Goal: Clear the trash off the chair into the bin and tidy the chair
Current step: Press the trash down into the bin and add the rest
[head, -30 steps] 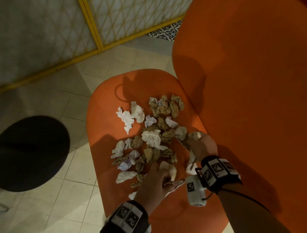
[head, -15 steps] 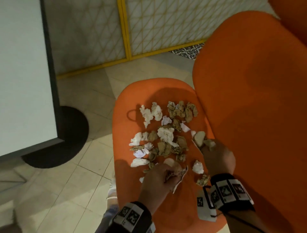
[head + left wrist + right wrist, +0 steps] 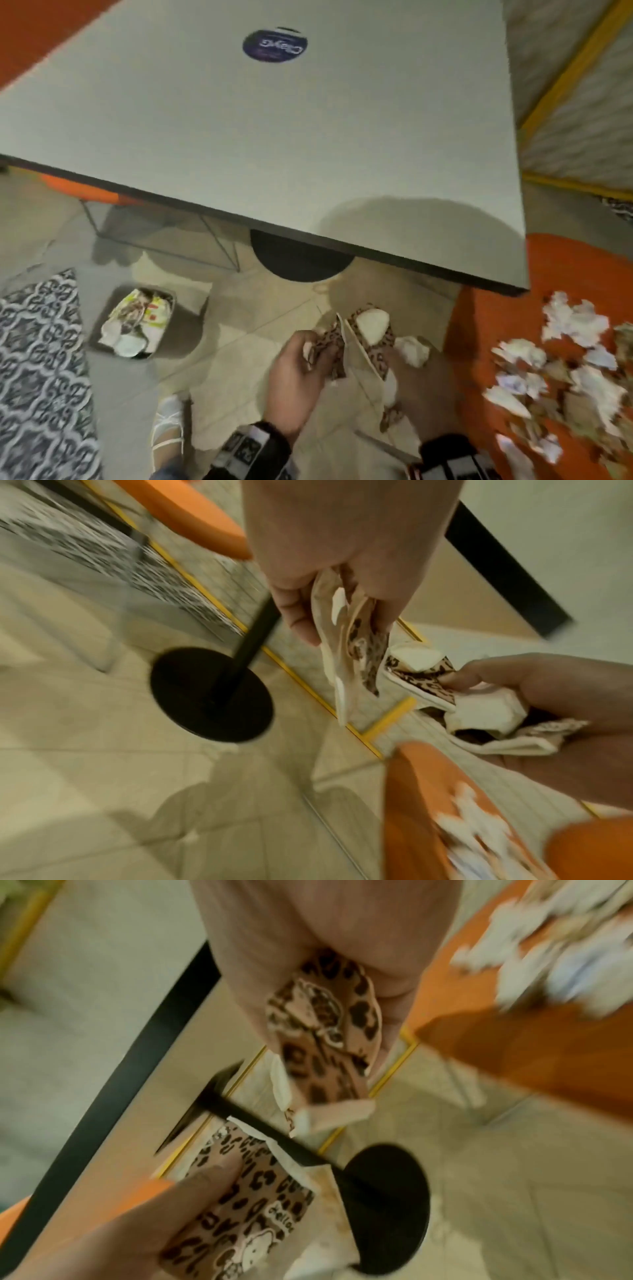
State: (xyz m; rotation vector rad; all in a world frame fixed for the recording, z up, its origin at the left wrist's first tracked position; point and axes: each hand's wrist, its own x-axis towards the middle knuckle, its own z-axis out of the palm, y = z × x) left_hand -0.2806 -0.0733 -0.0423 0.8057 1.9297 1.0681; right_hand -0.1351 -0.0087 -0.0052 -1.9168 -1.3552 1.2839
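Crumpled paper scraps (image 3: 561, 363) litter the orange chair seat (image 3: 479, 329). A bin (image 3: 132, 322) of wrappers sits on the tiled floor (image 3: 239, 342). A round sticker (image 3: 275, 45) lies on the table (image 3: 308, 137).

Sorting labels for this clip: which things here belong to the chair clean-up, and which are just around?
Job: leopard-print wrapper and crumpled paper held in the left hand and right hand; paper scraps on the orange chair; bin.
Around: white table, black table base, patterned rug.

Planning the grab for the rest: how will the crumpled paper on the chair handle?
The crumpled paper probably weighs little and squashes easily: the wads look thin and creased. Small loose pieces may slip from a handful, as they lie scattered on the chair.
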